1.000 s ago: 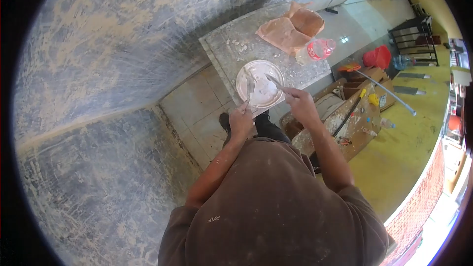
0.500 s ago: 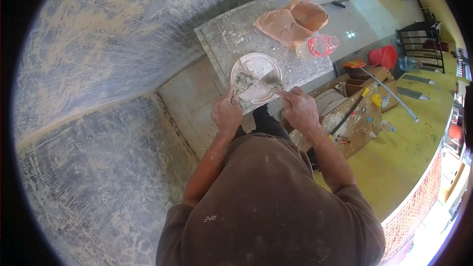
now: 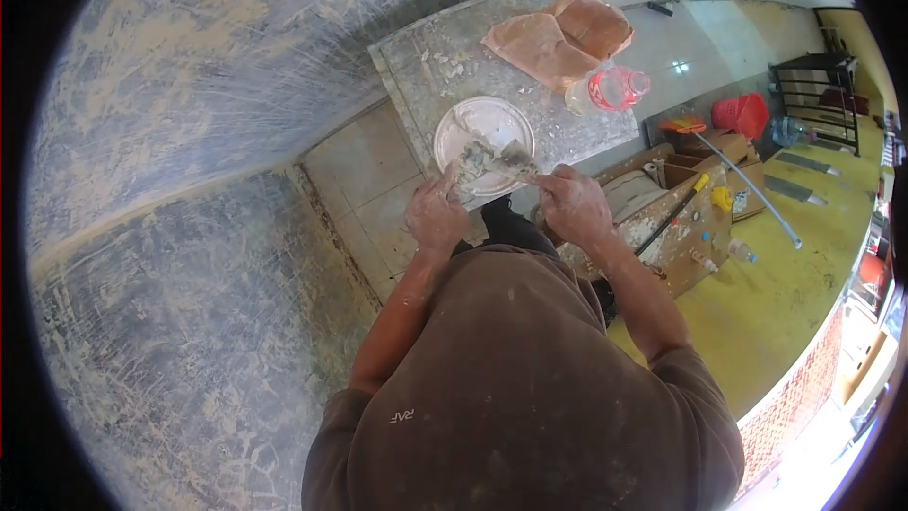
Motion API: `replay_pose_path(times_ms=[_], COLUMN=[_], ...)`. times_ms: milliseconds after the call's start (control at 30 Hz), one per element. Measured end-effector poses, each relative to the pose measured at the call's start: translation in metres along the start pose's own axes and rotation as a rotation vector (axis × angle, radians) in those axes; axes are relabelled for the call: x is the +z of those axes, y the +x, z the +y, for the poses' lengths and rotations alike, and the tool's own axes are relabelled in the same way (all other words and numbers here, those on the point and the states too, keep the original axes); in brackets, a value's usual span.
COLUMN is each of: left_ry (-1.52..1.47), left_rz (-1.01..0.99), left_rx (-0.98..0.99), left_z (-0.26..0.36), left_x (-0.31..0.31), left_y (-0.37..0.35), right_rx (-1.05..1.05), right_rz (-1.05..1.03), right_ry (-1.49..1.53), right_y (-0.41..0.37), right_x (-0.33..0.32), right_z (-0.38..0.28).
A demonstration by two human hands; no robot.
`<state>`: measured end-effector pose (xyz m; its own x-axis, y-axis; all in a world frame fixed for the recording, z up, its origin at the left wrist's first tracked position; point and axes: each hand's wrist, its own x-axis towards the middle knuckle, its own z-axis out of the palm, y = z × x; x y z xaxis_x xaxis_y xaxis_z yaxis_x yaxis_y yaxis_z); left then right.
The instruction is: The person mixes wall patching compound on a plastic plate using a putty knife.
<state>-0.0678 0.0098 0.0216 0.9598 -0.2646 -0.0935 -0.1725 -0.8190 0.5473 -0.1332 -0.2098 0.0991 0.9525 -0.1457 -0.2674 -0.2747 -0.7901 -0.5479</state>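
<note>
A round white plate (image 3: 496, 115) with wet grey putty (image 3: 476, 163) on it lies at the near edge of a worn, dusty board (image 3: 567, 137). My right hand (image 3: 574, 205) grips a putty knife (image 3: 515, 157), its smeared blade low over the plate, touching the putty. Closed at the plate's near left side is my left hand (image 3: 435, 215), fingertips close to the putty. What it holds is hidden by putty and fingers. Beyond the plate are a clear plastic bottle (image 3: 617, 89) with a red label and a crumpled brown paper bag (image 3: 541, 49).
Rough, putty-streaked walls (image 3: 208, 85) rise ahead and on my left. To the right are a splattered box (image 3: 676, 227), a long-handled orange tool (image 3: 752, 187) and a red bucket (image 3: 741, 115). Flat blades (image 3: 793, 189) lie on the yellow surface (image 3: 757, 322).
The knife blade in my right hand has moved slightly left and lower into the putty. The grey putty has gathered toward the plate's middle. My left hand stays nearly in place.
</note>
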Motion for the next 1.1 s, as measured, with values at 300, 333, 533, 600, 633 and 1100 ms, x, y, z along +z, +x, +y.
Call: replay_pose_path(times_ms=[300, 333, 533, 600, 633, 1100], left_ry=[0.022, 0.047, 0.017, 0.006, -0.001, 0.099], left_rz=[-0.032, -0.021, -0.025, -0.060, -0.101, -0.192], left_rx=[0.108, 0.040, -0.139, -0.149, -0.155, -0.050], left_z=[-0.001, -0.001, -0.005, 0.002, 0.008, 0.023], left_x=[0.005, 0.002, -0.006, -0.010, -0.017, -0.037], left_y=[-0.006, -0.002, 0.014, 0.015, 0.018, 0.040], right_rx=[0.203, 0.195, -0.074, -0.010, -0.023, 0.094], right_rz=[-0.118, -0.117, 0.076, 0.185, 0.183, 0.250], right_ry=[0.265, 0.267, 0.090, 0.076, 0.072, 0.086], right_y=[0.053, 0.053, 0.023, 0.012, 0.006, -0.013], right_x=[-0.007, -0.008, 0.010, 0.015, 0.017, 0.060], right_z=[-0.002, -0.001, 0.004, -0.010, -0.016, -0.048])
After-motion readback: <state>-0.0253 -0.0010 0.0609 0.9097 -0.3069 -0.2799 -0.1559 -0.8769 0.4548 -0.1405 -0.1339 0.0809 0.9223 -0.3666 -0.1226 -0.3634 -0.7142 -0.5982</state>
